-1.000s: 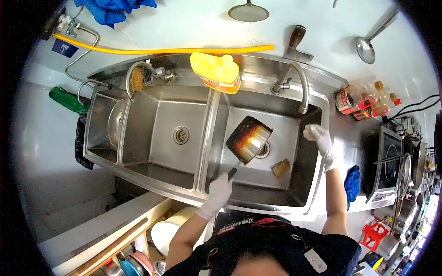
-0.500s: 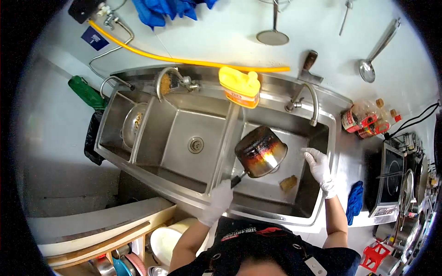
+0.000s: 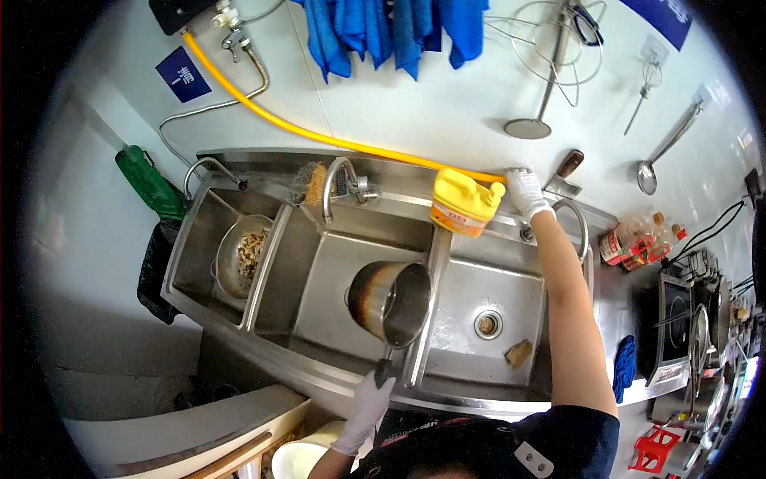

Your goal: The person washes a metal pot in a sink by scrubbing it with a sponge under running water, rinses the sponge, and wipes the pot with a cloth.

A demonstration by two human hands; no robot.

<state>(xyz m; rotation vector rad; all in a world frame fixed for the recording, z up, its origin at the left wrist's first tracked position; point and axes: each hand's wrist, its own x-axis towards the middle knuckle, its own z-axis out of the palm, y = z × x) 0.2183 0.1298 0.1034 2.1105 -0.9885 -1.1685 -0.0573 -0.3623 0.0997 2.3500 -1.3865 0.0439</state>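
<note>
My left hand (image 3: 369, 409), in a white glove, is closed around the black handle of a scorched metal saucepan (image 3: 375, 299). The pan is tilted over the middle sink (image 3: 319, 319), its opening turned towards the right. My gloved right hand (image 3: 527, 193) reaches to the back wall, its fingers closed at the end of a yellow hose (image 3: 359, 148); the fingers partly hide that end. Just left of that hand, a yellow jug (image 3: 465, 203) stands on the ledge between two sinks. A brown scrubbing pad (image 3: 519, 353) lies in the right sink (image 3: 471, 295).
The left basin holds a strainer (image 3: 231, 267) with food scraps. Faucets (image 3: 339, 172) rise behind the sinks. A cleaver (image 3: 566, 174) stands near my right hand. Blue cloths (image 3: 375, 32) and a ladle (image 3: 648, 176) hang on the wall. Bottles (image 3: 634, 239) stand at the right.
The saucepan has moved left from the right sink to over the middle one and turned, its opening now showing. My right hand has gone from the right sink up to the hose end.
</note>
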